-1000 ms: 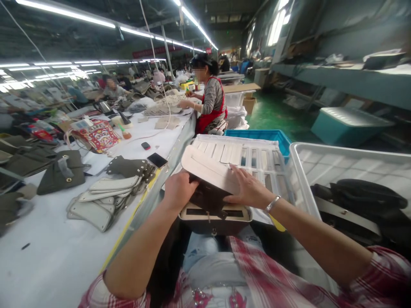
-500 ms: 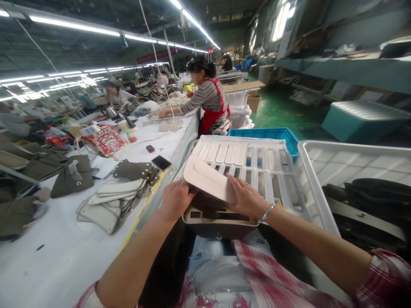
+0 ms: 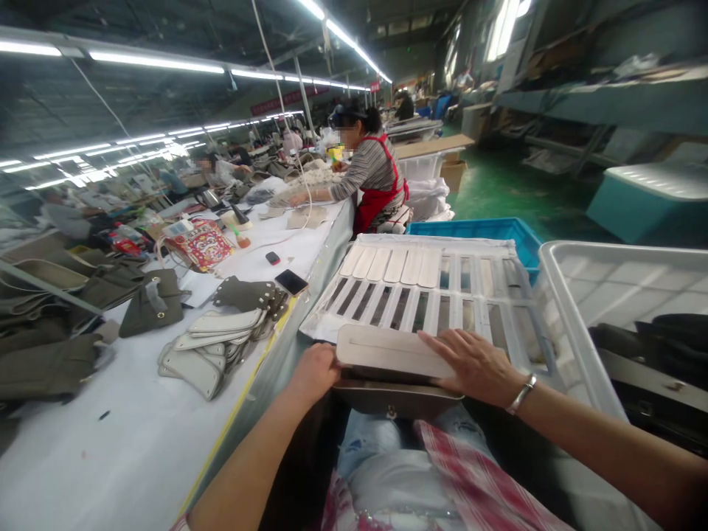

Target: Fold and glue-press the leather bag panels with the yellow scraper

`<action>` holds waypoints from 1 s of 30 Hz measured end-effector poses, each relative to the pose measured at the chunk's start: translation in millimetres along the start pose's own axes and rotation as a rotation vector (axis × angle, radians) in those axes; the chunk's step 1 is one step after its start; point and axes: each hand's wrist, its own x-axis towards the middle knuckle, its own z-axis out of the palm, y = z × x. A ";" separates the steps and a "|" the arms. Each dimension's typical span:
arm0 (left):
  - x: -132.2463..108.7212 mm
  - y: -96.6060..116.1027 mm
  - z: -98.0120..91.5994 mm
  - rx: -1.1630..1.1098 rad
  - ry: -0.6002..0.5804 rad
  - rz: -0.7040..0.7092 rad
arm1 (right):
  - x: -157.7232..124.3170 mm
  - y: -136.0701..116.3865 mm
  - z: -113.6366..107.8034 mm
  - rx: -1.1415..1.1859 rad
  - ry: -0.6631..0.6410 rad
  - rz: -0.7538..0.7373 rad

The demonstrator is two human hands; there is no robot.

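A pale, round-cornered panel (image 3: 387, 351) with a thin line along it lies over the opening of a dark bag (image 3: 395, 400) on my lap. My left hand (image 3: 314, 371) is closed at the panel's left end, its fingertips gripping the edge. My right hand (image 3: 470, 363) rests on the panel's right end, thumb side and fingers holding it against the bag. A small metal clasp sits on the bag's front. Just beyond the panel is a slotted white rack (image 3: 409, 310) with several pale strips in its far row.
Left, a white table (image 3: 133, 442) bears stacked pale pieces (image 3: 207, 346), dark bag parts (image 3: 155, 304) and a phone (image 3: 291, 282). A white crate (image 3: 575, 324) with dark bags stands right, a blue crate (image 3: 520, 230) behind. A person in a red apron (image 3: 381, 188) works farther ahead.
The panel has swung from a raised, tilted position down over the bag opening and now lies nearly level. Both hands moved with it. The camera view has shifted slightly left.
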 end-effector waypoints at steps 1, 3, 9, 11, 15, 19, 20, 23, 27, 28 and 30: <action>-4.6 -4.9 0.5 -0.032 0.082 -0.062 | 2.6 -3.4 0.7 -0.023 -0.001 -0.025; -15.2 -14.7 4.7 -0.146 0.216 -0.196 | 7.8 -10.7 1.9 -0.058 -0.005 -0.071; -41.2 -19.7 42.9 -0.710 0.336 -0.459 | 7.1 -18.5 -1.3 -0.115 -0.013 -0.124; -42.4 -11.4 50.2 -0.811 0.363 -0.472 | 5.1 -17.8 -2.7 -0.114 -0.020 -0.129; -33.9 5.0 48.6 -0.833 0.430 -0.415 | 6.5 -19.4 -4.1 -0.129 -0.042 -0.126; -21.9 5.7 47.3 -0.648 0.418 -0.308 | 7.2 -21.3 -5.3 -0.131 -0.050 -0.130; -20.1 3.6 47.4 -0.608 0.401 -0.312 | 6.7 -21.0 -5.4 -0.126 -0.049 -0.138; -18.7 -3.1 43.8 -0.488 0.285 -0.349 | 4.6 -17.8 -4.2 -0.111 -0.042 -0.178; -18.9 -4.8 28.8 -0.239 0.142 -0.315 | 3.2 -10.9 -0.3 -0.082 0.038 -0.282; -18.2 -3.6 25.2 -0.175 0.123 -0.298 | 3.3 -9.3 0.5 -0.074 0.063 -0.310; -16.0 -0.2 19.8 -0.065 0.093 -0.270 | 3.7 -6.7 1.2 -0.065 0.089 -0.347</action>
